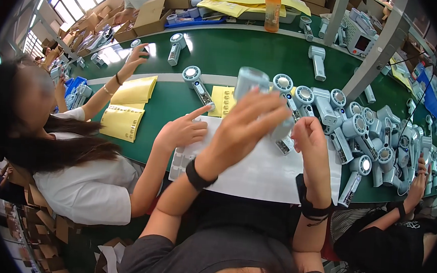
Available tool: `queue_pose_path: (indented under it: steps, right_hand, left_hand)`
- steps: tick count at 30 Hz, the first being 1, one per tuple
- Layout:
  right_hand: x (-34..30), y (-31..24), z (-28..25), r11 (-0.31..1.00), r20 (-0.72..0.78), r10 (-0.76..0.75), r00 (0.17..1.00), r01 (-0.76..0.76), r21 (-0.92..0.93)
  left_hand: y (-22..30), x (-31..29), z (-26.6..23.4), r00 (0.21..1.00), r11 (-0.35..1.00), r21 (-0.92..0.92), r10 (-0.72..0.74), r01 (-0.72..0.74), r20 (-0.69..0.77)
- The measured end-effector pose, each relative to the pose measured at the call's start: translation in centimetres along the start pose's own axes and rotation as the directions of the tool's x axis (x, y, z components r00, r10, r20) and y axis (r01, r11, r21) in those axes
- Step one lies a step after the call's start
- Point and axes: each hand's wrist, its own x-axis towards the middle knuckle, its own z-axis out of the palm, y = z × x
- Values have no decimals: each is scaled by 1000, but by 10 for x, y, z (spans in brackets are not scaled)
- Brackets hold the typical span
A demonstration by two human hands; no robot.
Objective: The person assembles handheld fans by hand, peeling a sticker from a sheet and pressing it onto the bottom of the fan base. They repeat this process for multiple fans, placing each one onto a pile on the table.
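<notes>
My left hand (247,123) is raised over the white sheet (256,175), its fingers wrapped round a pale blue handheld fan (252,81). Motion blurs the fan's round head, and part of its handle lies behind my fingers. Close by on the right, my right hand (313,141) is up with fingers curled together; whatever they may hold is too small to tell. A yellow sheet of small stickers (225,102) lies just beyond my left hand. Several more fans, one of them the standing-out fan (282,83) with a round grille, lie past my hands.
Many fans (355,127) are heaped on the green table (205,48) to my right. At left, a co-worker's hand (183,131) reaches toward another fan (198,85), beside yellow sheets (122,121). An orange drink bottle (272,11) and a metal post (376,56) stand at the back.
</notes>
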Motion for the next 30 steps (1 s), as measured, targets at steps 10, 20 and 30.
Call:
queue_pose_path:
  steps: [10, 20, 30]
  right_hand:
    - [-33, 46, 38, 939, 216, -1, 976, 75, -336]
    - [-45, 77, 37, 841, 313, -41, 949, 202, -501]
    - [-41, 67, 71, 749, 514, -39, 857, 365, -552]
  left_hand:
    - [-200, 19, 58, 943, 926, 377, -131, 6, 307]
    - [-200, 14, 61, 807, 913, 192, -409, 361, 426]
    - [-131, -58, -29, 607, 553, 748, -752, 367, 258]
